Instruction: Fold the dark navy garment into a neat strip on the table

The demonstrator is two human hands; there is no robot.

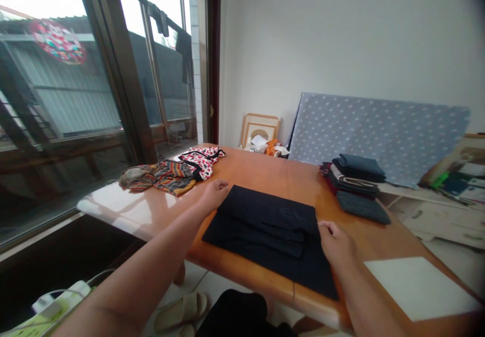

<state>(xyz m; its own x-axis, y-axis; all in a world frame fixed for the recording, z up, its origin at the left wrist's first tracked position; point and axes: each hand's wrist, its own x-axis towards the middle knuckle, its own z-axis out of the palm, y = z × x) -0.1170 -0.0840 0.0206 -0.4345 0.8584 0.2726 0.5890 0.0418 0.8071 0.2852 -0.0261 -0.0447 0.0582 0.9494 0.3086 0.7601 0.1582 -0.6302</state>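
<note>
A dark navy shirt (261, 210) lies partly folded on the wooden table (265, 170), close to its front edge. A sleeve-like flap (284, 238) lies across its middle, and a faint mark shows near the far right corner. My left hand (216, 194) is closed at the shirt's far left corner, fingers curled in a pinch. At the right edge, my right hand (335, 241) pinches the cloth between thumb and fingers. Both hands are apart, one on each side of the shirt.
Striped clothes (162, 176) and a red-and-white patterned garment (204, 160) lie rumpled at the left. A stack of folded clothes (356, 175) stands at the right, behind a white sheet (420, 284). Slippers (182, 311) and a power strip (62, 306) are below.
</note>
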